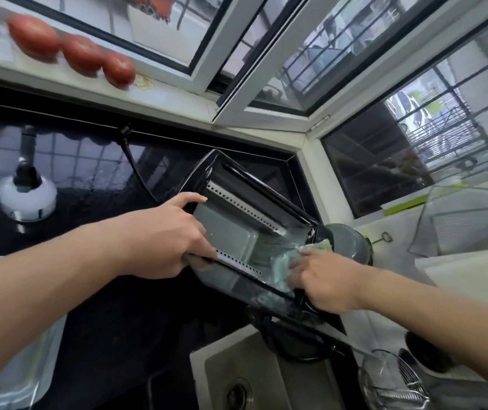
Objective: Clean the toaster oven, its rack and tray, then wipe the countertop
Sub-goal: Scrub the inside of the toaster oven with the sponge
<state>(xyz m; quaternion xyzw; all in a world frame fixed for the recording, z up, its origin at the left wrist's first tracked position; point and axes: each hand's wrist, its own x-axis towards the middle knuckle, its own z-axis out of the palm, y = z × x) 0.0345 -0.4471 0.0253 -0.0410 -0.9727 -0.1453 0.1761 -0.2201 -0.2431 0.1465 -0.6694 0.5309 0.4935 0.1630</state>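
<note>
The black toaster oven (236, 202) sits tilted on the dark countertop (112, 315), its open mouth facing up at me and its grey inside showing. My left hand (174, 235) grips the oven's left rim, thumb over the edge. My right hand (322, 279) is inside the opening at the lower right and presses a green cloth (284, 264) against the inner wall. The cloth is partly hidden by my fingers. Perforated metal strips run along the oven's inner sides. The rack and tray are not clearly visible.
A sink (254, 377) lies below the oven, with a wire basket (390, 380) to its right. A kettle (27, 196) stands at the left on the counter. Three tomatoes (71, 48) rest on the window sill. A power cord (133, 164) runs behind the oven. A dark pot (352, 241) sits right of it.
</note>
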